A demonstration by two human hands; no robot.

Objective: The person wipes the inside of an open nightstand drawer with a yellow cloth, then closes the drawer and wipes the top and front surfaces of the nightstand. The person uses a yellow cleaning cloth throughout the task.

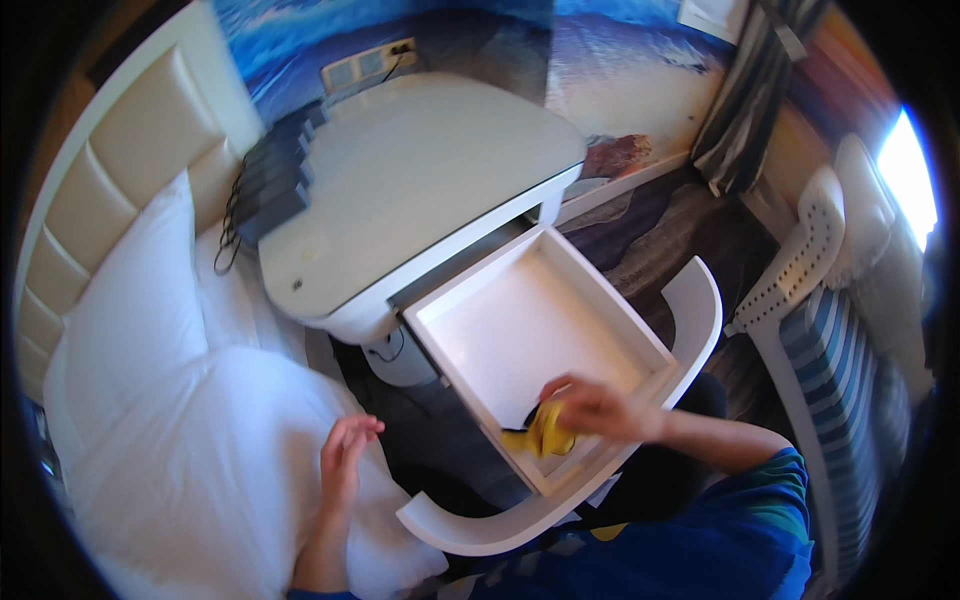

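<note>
My right hand (598, 409) grips a crumpled yellow cloth (551, 431) with a dark edge. It hangs over the front left corner of a pulled-out white drawer (517, 330). The drawer's curved white front panel (555, 504) bows out close to my body. Away from the drawer, my left hand (346, 454) is raised over the edge of the white bedding (247, 435), holding nothing, its fingers slightly bent. The drawer slides out of a white bedside table (442, 165) with a rounded top.
A dark stepped box (277, 169) with a black cord sits on the tabletop's left side. Left stand a white pillow (142, 277) and a padded headboard (139, 112). A striped, studded armchair (817, 360) stands right. Sockets (367, 64) and a curtain (750, 105) are behind.
</note>
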